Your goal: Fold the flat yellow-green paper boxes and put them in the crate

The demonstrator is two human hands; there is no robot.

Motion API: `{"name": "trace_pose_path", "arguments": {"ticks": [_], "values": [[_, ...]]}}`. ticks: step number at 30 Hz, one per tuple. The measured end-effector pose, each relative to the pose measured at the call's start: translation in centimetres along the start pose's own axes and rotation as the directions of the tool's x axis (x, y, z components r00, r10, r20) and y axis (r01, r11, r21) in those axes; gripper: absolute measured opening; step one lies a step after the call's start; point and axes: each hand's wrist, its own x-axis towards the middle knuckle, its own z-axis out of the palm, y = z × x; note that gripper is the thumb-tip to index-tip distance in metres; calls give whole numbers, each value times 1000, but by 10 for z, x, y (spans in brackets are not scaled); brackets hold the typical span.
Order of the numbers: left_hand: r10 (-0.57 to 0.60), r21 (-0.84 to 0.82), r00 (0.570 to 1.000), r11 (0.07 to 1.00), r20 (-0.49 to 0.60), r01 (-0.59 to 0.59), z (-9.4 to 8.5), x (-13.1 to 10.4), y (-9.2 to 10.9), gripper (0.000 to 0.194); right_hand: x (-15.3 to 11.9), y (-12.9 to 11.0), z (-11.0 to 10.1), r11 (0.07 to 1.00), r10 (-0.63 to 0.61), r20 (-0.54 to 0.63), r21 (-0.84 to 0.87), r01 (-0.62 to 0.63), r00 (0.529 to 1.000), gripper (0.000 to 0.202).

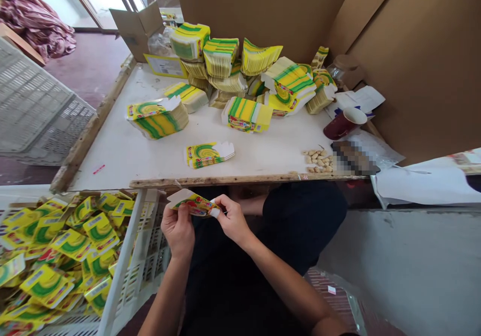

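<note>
Just off the worktable's [263,151] near edge, we hold a yellow-and-green folding carton [196,204], our left hand [178,229] pinching one end between thumb and fingers, our right hand [233,221] pinching the white end. Squeezing too hard could crease the thin card; uneven pulling could tear a flap, and a slack pinch could drop it below the worktable. Bright lettering crosses the carton (too small for us to read), so no brand is certain. Barcodes mark cartons in the crate [123,271] beside the worktable's left front.
</note>
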Motion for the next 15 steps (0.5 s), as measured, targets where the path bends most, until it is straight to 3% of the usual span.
{"name": "trace_pose_path", "arguments": {"ticks": [4, 7, 10, 12, 13, 15], "values": [[120, 262, 982, 952, 147, -156, -25, 12, 25, 49, 8, -2, -20, 927, -203, 46, -313, 207, 978, 15], [173, 431, 910, 836, 378, -338, -41, 22, 48, 76, 12, -5, -30, 701, -428, 214, -534, 472, 878, 22], [-91, 595, 786, 708, 612, -381, -40, 23, 51, 93, 10, -11, -27, 501, -543, 404, -547, 670, 736, 22], [-264, 647, 714, 685, 648, -334, -33, 19, 43, 80, 5, -15, -23, 451, -575, 467, -504, 736, 672, 23], [-316, 665, 699, 685, 641, -299, -29, 15, 38, 69, 2, -16, -22, 460, -582, 458, -496, 737, 672, 21], [-342, 690, 730, 682, 592, -240, -24, 7, 30, 53, -2, -16, -21, 558, -578, 336, -501, 661, 743, 28]]}}
